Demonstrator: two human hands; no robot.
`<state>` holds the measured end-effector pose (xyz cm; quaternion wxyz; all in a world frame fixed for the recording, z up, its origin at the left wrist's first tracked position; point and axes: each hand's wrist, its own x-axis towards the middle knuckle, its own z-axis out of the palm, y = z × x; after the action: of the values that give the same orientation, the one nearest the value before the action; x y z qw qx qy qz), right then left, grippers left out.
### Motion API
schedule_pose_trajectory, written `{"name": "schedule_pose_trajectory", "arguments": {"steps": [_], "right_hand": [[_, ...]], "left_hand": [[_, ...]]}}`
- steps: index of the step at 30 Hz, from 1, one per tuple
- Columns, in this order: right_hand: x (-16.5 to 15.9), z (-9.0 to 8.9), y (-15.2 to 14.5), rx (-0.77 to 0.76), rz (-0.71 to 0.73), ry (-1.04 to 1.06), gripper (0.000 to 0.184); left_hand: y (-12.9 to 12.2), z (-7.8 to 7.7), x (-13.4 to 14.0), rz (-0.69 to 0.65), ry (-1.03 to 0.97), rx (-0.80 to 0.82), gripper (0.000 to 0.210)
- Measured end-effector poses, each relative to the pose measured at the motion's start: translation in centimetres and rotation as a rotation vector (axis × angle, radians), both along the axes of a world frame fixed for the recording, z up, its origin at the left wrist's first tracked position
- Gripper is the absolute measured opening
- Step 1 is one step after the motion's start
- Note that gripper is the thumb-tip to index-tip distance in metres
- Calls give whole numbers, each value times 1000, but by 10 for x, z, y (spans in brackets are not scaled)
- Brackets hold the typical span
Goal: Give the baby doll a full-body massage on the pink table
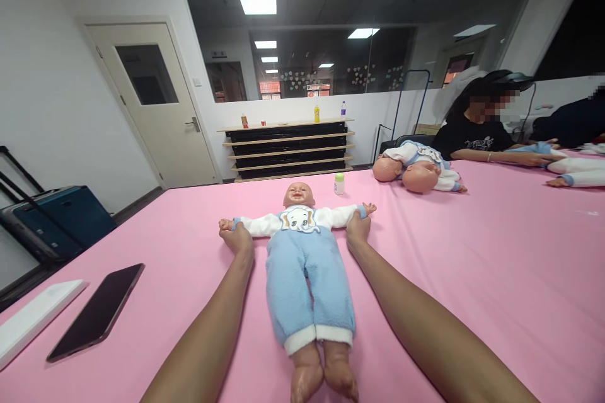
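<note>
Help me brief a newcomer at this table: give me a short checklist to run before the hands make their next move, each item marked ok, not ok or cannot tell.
1. Doll lying face up, arms spread: ok.
2. Left hand at the end of one sleeve, right hand at the other: ok.
3. Firmness of both grips: cannot tell; the undersides are hidden.
4. White bottle with green cap apart from the doll: ok.
5. Phone apart from the left hand: ok.
6. Feet clear of the near edge of the pink table: cannot tell; that edge is out of view.
</note>
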<state>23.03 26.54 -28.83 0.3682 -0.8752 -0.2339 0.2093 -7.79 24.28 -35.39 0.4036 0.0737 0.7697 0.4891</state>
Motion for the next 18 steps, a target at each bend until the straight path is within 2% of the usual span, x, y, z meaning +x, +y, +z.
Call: {"name": "schedule_pose_trajectory", "arguments": {"steps": [3, 6, 8, 10, 12, 14, 18], "right_hand": [[-7, 10, 1, 36, 44, -20, 57], [-20, 25, 3, 121, 194, -115, 60], [-30, 35, 5, 135, 319, -171, 62], [-38, 40, 10, 92, 441, -210, 63], [-42, 39, 20, 16, 554, -268, 64], [-43, 31, 35, -111, 644, -329, 63], [-36, -3, 67, -525, 779, -390, 56]], "left_hand": [[2, 7, 1, -6, 76, -34, 48], [10, 18, 5, -76, 139, -6, 55], [18, 26, 7, -220, 216, 44, 60], [31, 29, 9, -421, 322, 108, 63], [48, 28, 12, -603, 418, 144, 64], [67, 20, 15, -742, 501, 114, 65], [95, -10, 29, -1042, 566, -145, 58]]}}
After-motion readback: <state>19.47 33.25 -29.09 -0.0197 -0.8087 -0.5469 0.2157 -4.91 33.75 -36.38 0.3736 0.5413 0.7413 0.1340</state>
